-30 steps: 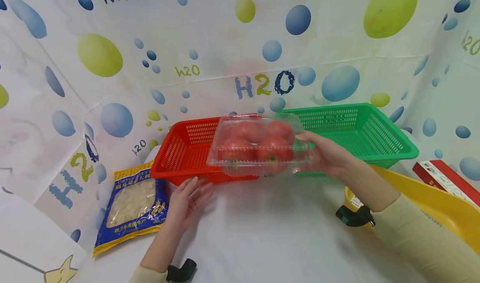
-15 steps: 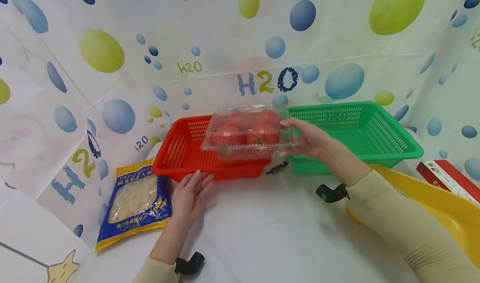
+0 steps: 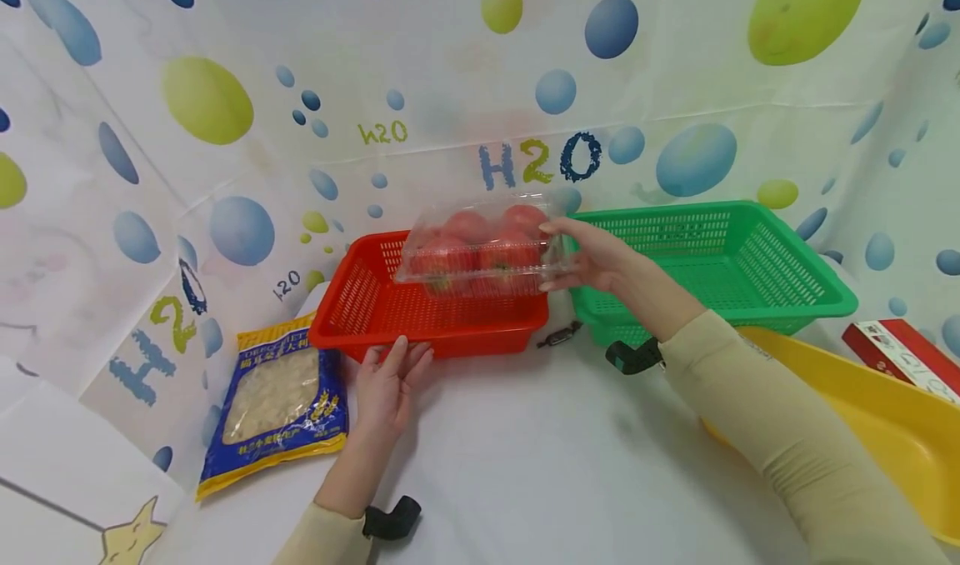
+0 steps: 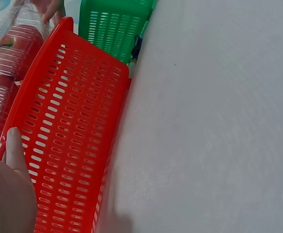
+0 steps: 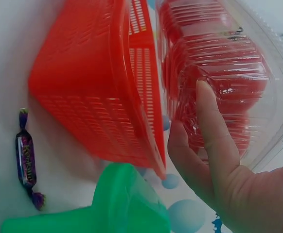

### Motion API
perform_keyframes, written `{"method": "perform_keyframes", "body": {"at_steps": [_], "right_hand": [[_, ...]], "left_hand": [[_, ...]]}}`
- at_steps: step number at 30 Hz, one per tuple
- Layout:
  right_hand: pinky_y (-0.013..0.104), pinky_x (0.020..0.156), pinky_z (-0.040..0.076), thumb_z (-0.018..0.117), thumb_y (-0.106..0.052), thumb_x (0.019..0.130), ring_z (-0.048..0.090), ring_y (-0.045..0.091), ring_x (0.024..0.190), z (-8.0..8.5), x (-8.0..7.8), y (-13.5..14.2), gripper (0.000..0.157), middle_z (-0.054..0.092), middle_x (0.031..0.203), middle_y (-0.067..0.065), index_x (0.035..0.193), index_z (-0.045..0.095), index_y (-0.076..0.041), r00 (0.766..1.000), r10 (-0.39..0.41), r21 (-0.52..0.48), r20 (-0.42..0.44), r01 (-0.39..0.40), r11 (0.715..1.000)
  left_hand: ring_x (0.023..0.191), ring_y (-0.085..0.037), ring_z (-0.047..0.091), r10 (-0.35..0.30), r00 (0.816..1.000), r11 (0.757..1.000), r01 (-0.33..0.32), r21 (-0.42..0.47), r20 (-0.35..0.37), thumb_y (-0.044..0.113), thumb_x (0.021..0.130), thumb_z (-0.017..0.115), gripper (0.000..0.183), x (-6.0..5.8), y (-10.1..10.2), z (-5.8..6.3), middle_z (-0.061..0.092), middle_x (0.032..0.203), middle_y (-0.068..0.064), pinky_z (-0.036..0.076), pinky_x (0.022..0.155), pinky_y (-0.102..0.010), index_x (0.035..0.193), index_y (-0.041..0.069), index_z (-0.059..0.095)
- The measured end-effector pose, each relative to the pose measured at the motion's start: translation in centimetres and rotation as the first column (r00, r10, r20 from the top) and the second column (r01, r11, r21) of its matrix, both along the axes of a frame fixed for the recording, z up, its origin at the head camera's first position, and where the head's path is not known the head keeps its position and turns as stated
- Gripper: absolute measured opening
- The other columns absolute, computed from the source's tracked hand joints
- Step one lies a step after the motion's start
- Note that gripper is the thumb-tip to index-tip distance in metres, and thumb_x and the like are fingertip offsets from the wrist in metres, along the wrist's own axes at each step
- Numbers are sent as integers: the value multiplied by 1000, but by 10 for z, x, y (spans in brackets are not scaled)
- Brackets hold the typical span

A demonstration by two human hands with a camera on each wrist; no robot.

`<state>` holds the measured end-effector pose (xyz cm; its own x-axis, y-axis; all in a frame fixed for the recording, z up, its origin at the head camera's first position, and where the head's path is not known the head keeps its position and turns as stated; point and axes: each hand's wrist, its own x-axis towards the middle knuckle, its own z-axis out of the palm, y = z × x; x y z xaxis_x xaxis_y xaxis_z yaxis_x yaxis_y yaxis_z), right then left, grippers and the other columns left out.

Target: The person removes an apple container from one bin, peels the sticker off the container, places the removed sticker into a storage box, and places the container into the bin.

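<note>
My right hand [image 3: 592,257] holds a clear plastic fruit box [image 3: 480,248] by its right end, thumb on top and fingers beneath. Several round red fruits with pale greenish patches fill the box, which is tilted over the red basket [image 3: 442,347]. In the right wrist view, the fingers [image 5: 214,121] press against the ribbed plastic [image 5: 229,77], beside the basket's rim. My left hand [image 3: 386,382] is at the basket's front rim, its fingers extended and touching it. In the left wrist view, one digit lies against the outer slotted wall [image 4: 68,121].
A green basket [image 3: 712,286] stands right of the red one, with a small dark wrapped candy [image 3: 560,334] in front of the gap. A blue and yellow pasta bag [image 3: 273,398] lies left. At right are a yellow basin [image 3: 862,415] and a red and white box [image 3: 907,357].
My right hand has carried the fruit box left and back, further over the red basket. The candy has come into sight. My left hand has moved slightly forward to the basket's rim.
</note>
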<state>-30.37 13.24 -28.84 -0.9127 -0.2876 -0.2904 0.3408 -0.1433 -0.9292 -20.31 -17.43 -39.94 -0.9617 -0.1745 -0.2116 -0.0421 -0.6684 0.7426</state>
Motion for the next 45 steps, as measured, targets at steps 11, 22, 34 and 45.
{"method": "perform_keyframes", "body": {"at_steps": [11,22,34,45], "right_hand": [[50,89,56,64,-36,98,45,44,127,3,-22,-26,73,38,147,21,156,23,-22,1000,5,16,26,-6,1000],[46,89,57,69,-37,95,50,38,124,3,-38,-46,71,45,143,13,152,30,-21,1000,-6,18,12,6,1000],[46,83,59,74,-37,90,51,39,122,-9,-60,-70,76,46,141,14,150,30,-21,1000,8,-27,3,-8,1000],[52,93,55,71,-33,91,49,41,121,-19,-70,-83,69,43,141,16,146,33,-16,998,63,27,2,-63,998]], "left_hand": [[110,-26,69,-4,1000,1000,4,-4,-9,18,104,57,43,0,-6,-2,62,133,-13,54,93,-36,143,11,40],[112,-27,68,-4,1000,1000,4,-11,-4,18,103,59,42,2,-2,-3,63,133,-13,54,92,-36,141,11,41],[112,-27,68,-5,1000,1000,5,-23,-3,18,102,60,35,2,0,-5,60,137,-13,54,92,-37,135,14,47],[117,-30,65,-7,1000,1000,7,-15,-4,19,102,60,40,1,-2,-2,51,147,-16,55,92,-37,139,16,44]]}}
